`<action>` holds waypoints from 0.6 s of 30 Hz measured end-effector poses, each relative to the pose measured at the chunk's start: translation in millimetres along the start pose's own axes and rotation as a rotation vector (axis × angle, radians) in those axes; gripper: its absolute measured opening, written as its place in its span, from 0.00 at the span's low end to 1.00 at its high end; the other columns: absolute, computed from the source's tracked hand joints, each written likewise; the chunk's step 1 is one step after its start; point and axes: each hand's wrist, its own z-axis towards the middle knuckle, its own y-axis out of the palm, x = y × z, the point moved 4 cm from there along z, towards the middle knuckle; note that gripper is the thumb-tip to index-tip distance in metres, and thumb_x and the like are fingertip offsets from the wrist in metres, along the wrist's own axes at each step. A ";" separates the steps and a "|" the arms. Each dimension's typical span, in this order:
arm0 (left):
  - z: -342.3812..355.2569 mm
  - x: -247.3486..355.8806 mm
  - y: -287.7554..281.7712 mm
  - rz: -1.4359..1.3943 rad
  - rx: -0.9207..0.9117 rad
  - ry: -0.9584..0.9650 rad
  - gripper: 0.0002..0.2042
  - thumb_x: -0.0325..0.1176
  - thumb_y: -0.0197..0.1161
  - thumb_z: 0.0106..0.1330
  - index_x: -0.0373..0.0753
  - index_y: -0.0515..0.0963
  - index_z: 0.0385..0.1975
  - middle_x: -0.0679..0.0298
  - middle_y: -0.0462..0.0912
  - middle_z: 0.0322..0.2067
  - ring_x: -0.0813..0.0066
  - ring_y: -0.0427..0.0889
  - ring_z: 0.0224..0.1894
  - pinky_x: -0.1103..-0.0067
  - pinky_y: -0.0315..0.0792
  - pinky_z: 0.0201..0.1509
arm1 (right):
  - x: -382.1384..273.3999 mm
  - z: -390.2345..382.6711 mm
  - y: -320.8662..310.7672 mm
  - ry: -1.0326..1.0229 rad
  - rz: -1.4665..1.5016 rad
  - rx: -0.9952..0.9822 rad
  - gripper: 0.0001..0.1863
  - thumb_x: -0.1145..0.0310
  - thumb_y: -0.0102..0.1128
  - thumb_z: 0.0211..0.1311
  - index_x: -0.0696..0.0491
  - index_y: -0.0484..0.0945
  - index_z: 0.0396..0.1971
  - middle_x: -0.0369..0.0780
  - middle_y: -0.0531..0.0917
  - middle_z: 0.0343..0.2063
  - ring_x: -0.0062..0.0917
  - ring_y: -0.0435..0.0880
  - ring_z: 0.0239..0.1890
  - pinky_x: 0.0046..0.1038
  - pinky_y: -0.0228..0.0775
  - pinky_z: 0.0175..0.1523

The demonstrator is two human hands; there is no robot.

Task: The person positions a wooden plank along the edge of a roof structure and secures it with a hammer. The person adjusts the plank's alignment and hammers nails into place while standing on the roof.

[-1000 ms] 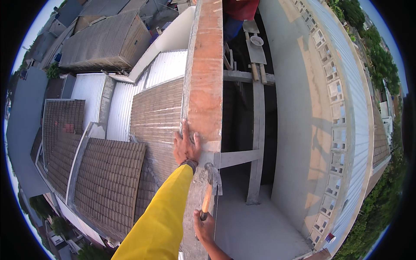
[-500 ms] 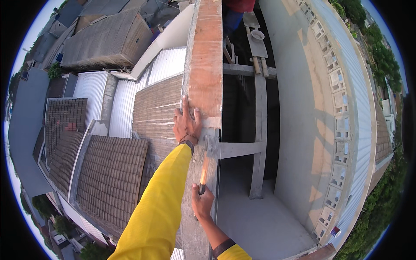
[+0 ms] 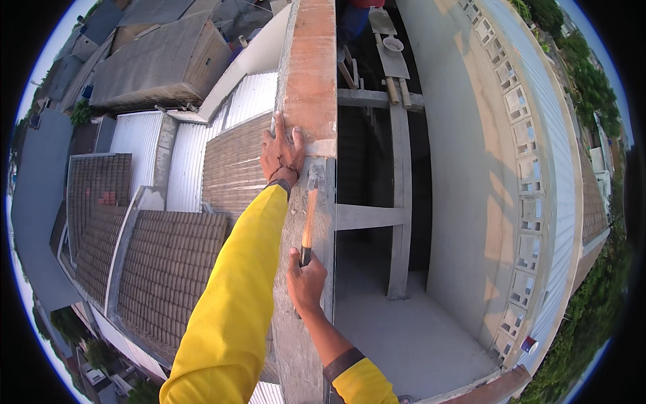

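My left hand (image 3: 281,153) lies with its fingers spread on the left edge of the wall top, beside the near end of an orange-brown brick stretch (image 3: 311,87). Nearer to me, my right hand (image 3: 306,281) is wrapped round the black grip of a wooden-handled hammer (image 3: 309,219). The handle points away from me along the rough grey concrete (image 3: 296,343) of the wall top. Its grey head is smeared, close to the end of the brick stretch, and I cannot tell whether it touches the concrete.
The wall drops to tiled roofs (image 3: 168,269) at left. Concrete beams (image 3: 370,217) cross a deep opening at right, above a grey floor (image 3: 383,343). A pale bowl (image 3: 392,44) sits on a plank farther off, near a partly visible person (image 3: 353,23). A can (image 3: 529,345) stands at lower right.
The view has shifted, so the near wall and both hands appear higher and slightly left. My left hand keeps its place by the brick end; my right still grips the hammer.
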 end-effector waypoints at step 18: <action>3.3 -9.8 7.8 -0.050 0.075 0.090 0.32 0.57 0.48 0.76 0.53 0.61 0.77 0.44 0.72 0.65 0.41 0.78 0.63 0.56 0.72 0.67 | -6.5 3.2 -5.2 -0.055 -0.051 0.006 0.20 0.59 0.60 0.74 0.62 0.81 0.30 0.53 0.83 0.21 0.53 0.84 0.27 0.48 0.73 0.37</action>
